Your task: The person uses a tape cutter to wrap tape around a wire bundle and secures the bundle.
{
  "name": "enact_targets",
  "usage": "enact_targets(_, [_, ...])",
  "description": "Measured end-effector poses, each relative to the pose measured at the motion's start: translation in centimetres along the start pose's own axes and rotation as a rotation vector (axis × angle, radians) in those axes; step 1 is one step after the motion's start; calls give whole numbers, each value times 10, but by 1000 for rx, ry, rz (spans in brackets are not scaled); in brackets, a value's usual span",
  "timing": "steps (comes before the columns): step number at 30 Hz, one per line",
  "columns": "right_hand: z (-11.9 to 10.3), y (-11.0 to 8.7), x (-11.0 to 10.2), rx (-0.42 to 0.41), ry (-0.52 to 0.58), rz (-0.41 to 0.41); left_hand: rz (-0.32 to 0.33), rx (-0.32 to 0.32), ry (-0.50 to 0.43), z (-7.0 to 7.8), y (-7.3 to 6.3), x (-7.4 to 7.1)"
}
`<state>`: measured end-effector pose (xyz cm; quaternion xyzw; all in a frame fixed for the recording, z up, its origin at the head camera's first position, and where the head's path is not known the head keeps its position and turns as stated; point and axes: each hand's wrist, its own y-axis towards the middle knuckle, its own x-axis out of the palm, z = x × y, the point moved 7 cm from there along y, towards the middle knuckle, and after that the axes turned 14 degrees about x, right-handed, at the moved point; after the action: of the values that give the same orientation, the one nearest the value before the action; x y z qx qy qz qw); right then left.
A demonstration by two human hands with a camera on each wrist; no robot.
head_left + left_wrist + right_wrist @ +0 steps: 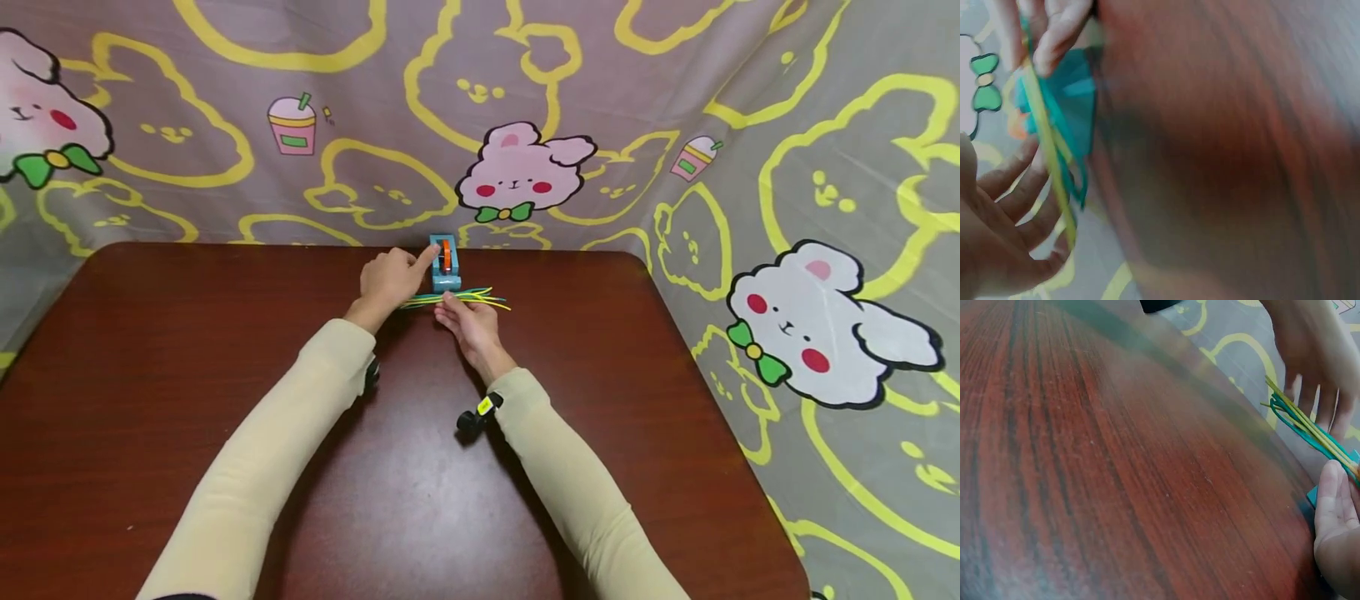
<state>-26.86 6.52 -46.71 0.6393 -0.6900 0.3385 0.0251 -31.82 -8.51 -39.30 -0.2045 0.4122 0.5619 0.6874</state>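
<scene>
My right hand pinches a bundle of thin yellow and teal wires between thumb and fingers, above the far part of the table. Just beyond the bundle stands a blue tape dispenser with an orange roll. My left hand is at the bundle's left end, one finger reaching to the dispenser's side. In the left wrist view, the fingers of the left hand are spread beside the wires. The right wrist view shows the loose wire ends fanning past the right thumb.
The dark reddish-brown table has its back edge right behind the dispenser. A patterned cloth with cartoon bears hangs behind it and along the right side. A small black wrist camera sits on the right sleeve.
</scene>
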Motion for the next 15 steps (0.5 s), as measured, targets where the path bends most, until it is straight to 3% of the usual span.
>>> enact_targets(4, [0,0,0,4,6,-20,17,73,-108,-6,-13,-20])
enact_targets(7, [0,1,-1,25,14,-34,48,62,-216,-19,-27,-32])
enact_targets(12, [0,3,-2,104,56,-62,197,-97,-450,-48,-57,-40])
enact_targets(15, [-2,2,-3,138,87,-73,209,-187,-630,-56,-71,-31])
